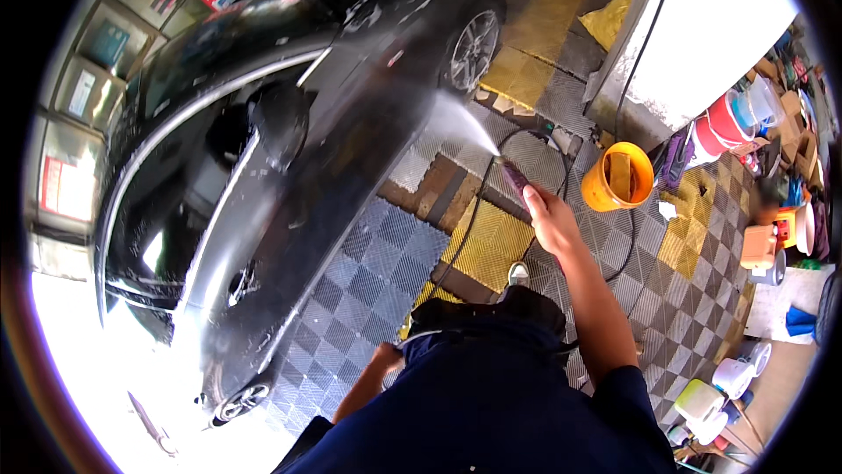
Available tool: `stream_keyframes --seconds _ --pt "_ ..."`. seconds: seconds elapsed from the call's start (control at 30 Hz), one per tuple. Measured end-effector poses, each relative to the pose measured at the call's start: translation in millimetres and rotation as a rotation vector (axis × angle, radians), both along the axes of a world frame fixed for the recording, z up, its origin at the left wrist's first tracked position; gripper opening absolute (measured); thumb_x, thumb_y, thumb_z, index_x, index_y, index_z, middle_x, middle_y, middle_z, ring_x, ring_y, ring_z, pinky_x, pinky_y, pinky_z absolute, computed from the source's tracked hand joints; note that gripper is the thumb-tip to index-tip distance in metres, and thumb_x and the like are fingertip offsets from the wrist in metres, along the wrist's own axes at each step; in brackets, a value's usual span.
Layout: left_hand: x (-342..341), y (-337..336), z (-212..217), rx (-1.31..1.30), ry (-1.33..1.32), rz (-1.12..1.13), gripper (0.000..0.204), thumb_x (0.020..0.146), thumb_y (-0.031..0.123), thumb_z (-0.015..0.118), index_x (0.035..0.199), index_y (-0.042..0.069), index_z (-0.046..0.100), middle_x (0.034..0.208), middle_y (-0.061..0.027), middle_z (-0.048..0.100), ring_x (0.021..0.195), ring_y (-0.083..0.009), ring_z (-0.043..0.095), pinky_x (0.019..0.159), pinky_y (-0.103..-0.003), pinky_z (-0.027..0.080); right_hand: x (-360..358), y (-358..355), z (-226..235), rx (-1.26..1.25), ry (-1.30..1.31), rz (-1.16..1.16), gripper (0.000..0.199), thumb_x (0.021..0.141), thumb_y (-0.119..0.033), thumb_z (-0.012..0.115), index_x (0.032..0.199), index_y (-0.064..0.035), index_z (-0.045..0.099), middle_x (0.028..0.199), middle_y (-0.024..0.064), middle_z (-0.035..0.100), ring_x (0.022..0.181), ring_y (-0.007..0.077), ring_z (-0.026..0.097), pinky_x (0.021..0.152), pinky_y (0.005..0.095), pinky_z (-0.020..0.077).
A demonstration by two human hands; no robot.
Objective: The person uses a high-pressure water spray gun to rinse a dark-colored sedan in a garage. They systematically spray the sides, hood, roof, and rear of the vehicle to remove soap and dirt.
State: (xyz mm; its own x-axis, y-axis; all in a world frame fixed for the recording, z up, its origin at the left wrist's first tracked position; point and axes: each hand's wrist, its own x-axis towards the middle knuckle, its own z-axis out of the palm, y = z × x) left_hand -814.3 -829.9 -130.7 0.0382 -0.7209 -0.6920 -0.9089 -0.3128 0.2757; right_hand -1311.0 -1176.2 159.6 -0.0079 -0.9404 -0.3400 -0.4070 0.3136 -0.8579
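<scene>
My right hand is wrapped round a spray wand and holds it out in front of me. From its tip a white fan of water shoots up and left onto the lower side of a black car, just behind a wheel with silver spokes. Foam streaks and wet patches cover the car's dark panels. Down by my left hip, my left hand is curled closed. What it holds, if anything, is hidden against my dark clothes.
A black hose loops over the grey and yellow floor tiles. An orange bucket with a yellow sponge stands to the right, near a white pillar. Buckets, boxes and bottles crowd the far right side.
</scene>
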Motion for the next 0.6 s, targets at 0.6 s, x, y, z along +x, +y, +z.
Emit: stream_keyframes --seconds 0.6 --pt "-252.2 -353.3 39.9 0.351 -0.023 0.074 0.039 0.090 0.030 0.072 0.114 -0.001 0.071 0.098 -0.0201 0.075 0.084 -0.0315 0.073 0.075 -0.047 0.053 -220.9 -338.0 -25.1 0.053 -0.513 -0.018 0.064 0.103 -0.050 0.052 0.151 -0.0068 0.050 0.079 -0.0001 0.056 0.060 0.0069 0.048 0.053 0.0227 0.0394"
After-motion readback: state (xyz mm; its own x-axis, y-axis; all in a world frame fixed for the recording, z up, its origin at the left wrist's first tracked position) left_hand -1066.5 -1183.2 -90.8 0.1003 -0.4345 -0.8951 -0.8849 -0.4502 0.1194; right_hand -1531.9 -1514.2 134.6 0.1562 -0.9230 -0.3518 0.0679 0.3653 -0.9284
